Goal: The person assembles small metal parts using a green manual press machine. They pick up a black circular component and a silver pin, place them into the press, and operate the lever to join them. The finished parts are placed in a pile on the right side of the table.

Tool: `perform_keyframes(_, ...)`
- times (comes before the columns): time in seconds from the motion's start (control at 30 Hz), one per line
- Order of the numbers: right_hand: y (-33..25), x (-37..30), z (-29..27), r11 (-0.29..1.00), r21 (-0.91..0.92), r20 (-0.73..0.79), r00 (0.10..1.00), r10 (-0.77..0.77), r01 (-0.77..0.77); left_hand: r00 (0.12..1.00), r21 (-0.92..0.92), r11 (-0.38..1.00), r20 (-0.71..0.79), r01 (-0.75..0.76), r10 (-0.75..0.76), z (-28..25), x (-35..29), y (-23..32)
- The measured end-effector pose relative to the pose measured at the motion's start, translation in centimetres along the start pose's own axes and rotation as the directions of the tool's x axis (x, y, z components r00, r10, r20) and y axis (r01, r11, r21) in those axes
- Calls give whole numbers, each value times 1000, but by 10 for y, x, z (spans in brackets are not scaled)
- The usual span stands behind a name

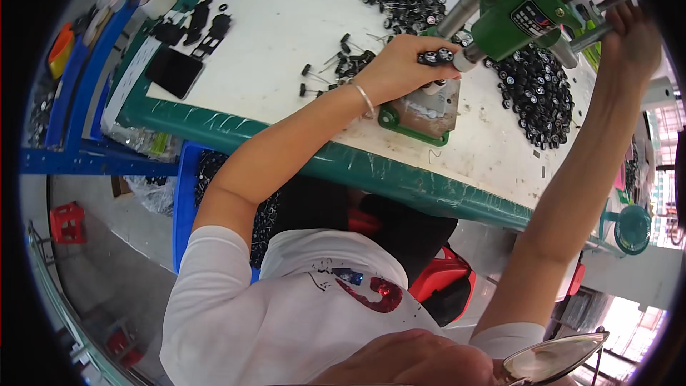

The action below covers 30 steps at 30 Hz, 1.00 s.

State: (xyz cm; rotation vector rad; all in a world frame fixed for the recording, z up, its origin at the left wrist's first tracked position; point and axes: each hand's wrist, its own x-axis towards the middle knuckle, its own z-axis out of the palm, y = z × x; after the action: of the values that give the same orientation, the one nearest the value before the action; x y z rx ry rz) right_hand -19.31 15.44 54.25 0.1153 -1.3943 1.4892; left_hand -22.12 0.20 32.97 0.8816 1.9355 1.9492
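My left hand (404, 64) pinches small black toy wheels (434, 57) with pale spoked hubs, close beside the pale ram tip of a green hand press (504, 18). The wheels are above the press's worn base plate (432, 111); part of them is hidden by my fingers. Over at the far right, my right hand (634, 39) is closed around the metal lever (597, 34) of the press. Left of my left hand lie several thin axles with black wheels on their ends (346, 64).
Loose black wheels are heaped right of the press (536, 96), and wheels with axles behind it (407, 3). A black phone (175, 71) and black plastic parts (211, 32) lie at the table's left. Below the green table edge (357, 168) stands a blue bin (187, 200).
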Motion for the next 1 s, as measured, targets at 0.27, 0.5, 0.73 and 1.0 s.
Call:
perform_keyframes(0.27,76,87,-72,889,140,583,762,281,-435,978,-400,915,-161,56,-130,-42,4,10)
perform_keyframes(0.5,83,-14,-118,879,-372,227,889,399,-299,906,-90,974,-359,206,-225,-116,-87,18)
perform_keyframes(0.73,117,-99,-200,579,-804,323,717,617,-136,925,328,902,-343,281,-164,-99,-139,3)
perform_keyframes(1.0,145,-121,-212,388,-891,406,798,445,236,960,724,674,-267,146,79,-73,-88,-16)
